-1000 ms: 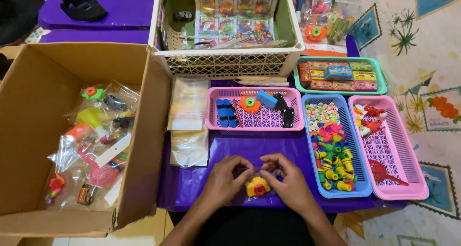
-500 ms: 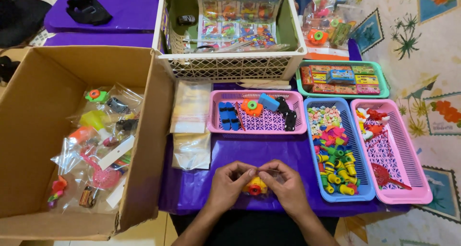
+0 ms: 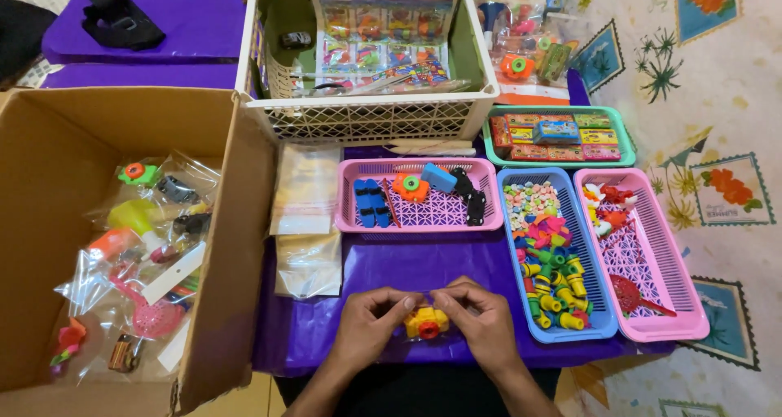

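Both hands met at the near edge of the purple table [image 3: 423,266]. The left hand [image 3: 368,323] and the right hand [image 3: 481,319] were curled in, fingertips pinched on the top edge of a small clear bag [image 3: 425,315] stretched between them. Inside it sat a yellow toy [image 3: 426,322] w/ a red centre, hanging just below the fingertips, right between the two hands and touching neither palm (the plastic was hard to make out, so how far it was sealed I couldn't tell).

Just beyond the hands lay a pink tray [image 3: 419,217] w/ blue, orange and black pieces. To its right stood a blue tray [image 3: 603,319] full of small coloured bits, then another pink tray [image 3: 676,303] w/ red and white toys. A green tray [image 3: 623,132] of little boxes sat behind those. A stack of empty clear bags [image 3: 308,221] lay left of the first tray. A white basket [image 3: 366,120] stood at the back, and a cardboard box [image 3: 236,246] holding filled bags stood at the left, well apart from the left hand.
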